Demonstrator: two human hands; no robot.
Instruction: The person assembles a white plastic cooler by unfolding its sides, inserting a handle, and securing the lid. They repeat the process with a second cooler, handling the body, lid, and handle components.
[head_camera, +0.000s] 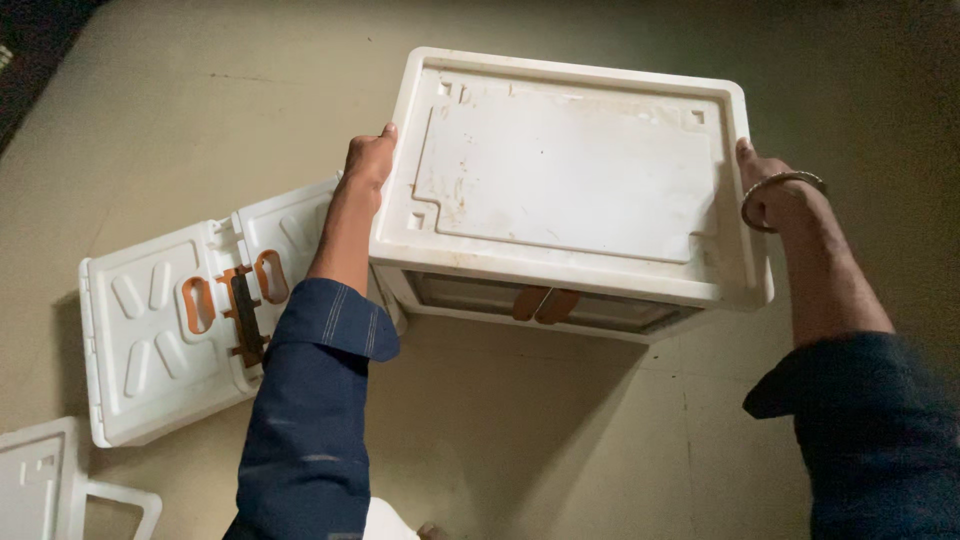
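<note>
Head view: white plastic box (570, 190), centre to upper right of the frame, long axis running left to right, lid panel facing the camera. Left hand (368, 165) grasps its left edge; right hand (768, 195), wearing a metal bangle (780, 195), grasps the right edge; both equally near. Folded white panel with orange latches (190, 320) lies on the floor (560, 440) at lower left. Fingers behind the box are hidden; another white piece (40, 485) is cut off at the lower left corner.

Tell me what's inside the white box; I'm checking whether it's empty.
Through the front of the box, only two orange handles show, under the lid. The lid covers the rest of the inside. The left hand and right hand grip its sides.
</note>
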